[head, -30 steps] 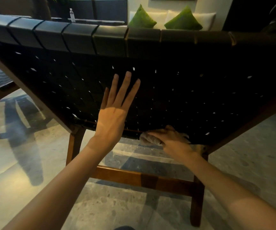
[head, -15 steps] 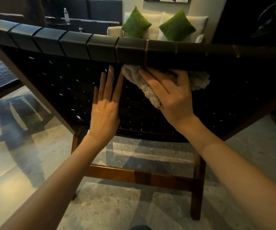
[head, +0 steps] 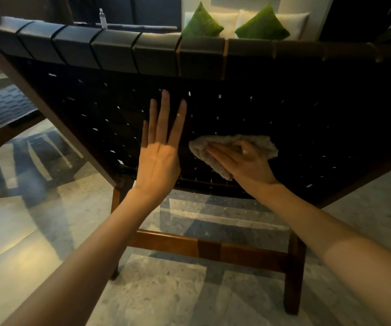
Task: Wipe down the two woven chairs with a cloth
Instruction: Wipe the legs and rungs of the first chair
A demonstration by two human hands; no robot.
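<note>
the work is on the back side of one chair [head: 284, 109], the dark woven panel under its top bar. the right hand [head: 244, 161] holds the cloth [head: 264, 145] against the weave. its fingers lie quite straight over the cloth and the thumb is bent in on a fold, so it seems to pinch and press together. the cloth sticks out past the fingertips and above the knuckles, and it touches the panel at about middle height.

the left hand [head: 158, 158] is just beside the right hand, on its thumb side, and it is apart from the cloth. it is wide and flat, fingers straight and pointing up, palm laid on the weave. i think it only steadies the panel and carries nothing.

how much is done, i can only judge. the dark weave shows no clean or dirty zones in this light. the wide part of the panel beyond the right hand's outer side, the top bar above both hands and the wooden rail [head: 201, 248] below the wrists are not under the cloth now. the seat side is hidden. far past the left hand's outer side stands another woven piece [head: 8, 107] in a wood frame, probably the second chair, with no hand on it. so i judge the task as mid-way at best, with one whole chair left.
</note>
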